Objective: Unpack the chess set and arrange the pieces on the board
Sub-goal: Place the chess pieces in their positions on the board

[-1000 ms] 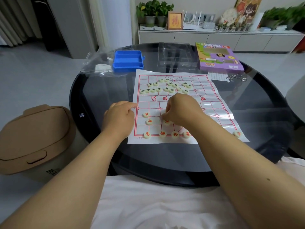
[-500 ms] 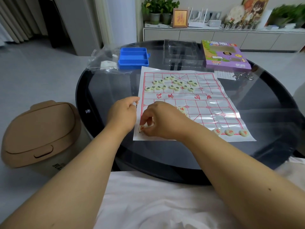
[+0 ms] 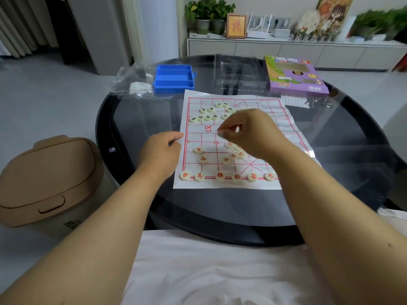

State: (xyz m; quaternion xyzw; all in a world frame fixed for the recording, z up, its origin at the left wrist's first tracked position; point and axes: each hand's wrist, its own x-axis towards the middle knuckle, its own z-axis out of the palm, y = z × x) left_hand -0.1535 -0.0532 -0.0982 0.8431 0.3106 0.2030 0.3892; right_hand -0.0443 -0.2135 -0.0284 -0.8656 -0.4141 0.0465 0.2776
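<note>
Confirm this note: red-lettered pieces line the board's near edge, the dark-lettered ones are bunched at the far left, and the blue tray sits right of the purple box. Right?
Not quite. In the head view the blue tray sits left of the purple box, not right. The red-lettered pieces do line the board's near edge, and the dark-lettered ones are bunched far left.

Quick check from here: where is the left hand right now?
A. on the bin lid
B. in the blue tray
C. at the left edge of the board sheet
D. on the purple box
C: the left hand rests at the left edge of the board sheet, fingers curled at its border.
</note>
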